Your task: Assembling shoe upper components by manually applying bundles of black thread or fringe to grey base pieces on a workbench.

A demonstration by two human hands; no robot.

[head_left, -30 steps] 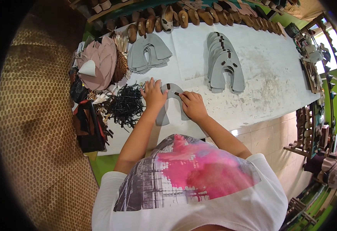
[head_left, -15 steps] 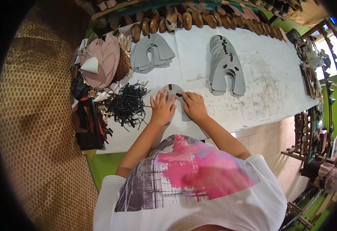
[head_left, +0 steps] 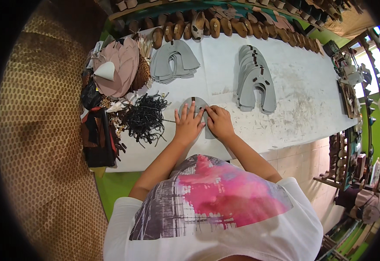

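A grey U-shaped shoe-upper piece (head_left: 200, 102) lies flat on the white-covered table (head_left: 303, 74) in front of me, partly hidden by my hands. A small dark strip (head_left: 193, 99) sits at its curved top, and another dark bit shows between my fingertips. My left hand (head_left: 190, 126) rests on the piece with its fingers spread. At the piece's right side is my right hand (head_left: 220, 122), fingers bent and close together, index fingertip against the piece beside the dark bit. What lies under these fingers is hidden.
Stacks of grey uppers (head_left: 174, 61) and strip-marked uppers (head_left: 256, 82) lie beyond. Tangled black beaded cords (head_left: 146, 117) lie left, near pink petal-shaped pieces (head_left: 119, 71) and a dark box (head_left: 98, 143). Wooden shoe lasts (head_left: 227, 27) line the back edge; racks (head_left: 345, 161) stand right.
My left hand has shifted slightly right and down over the piece, with its fingers still spread. My right fingers remain at the piece's right side. The view has tilted a little.
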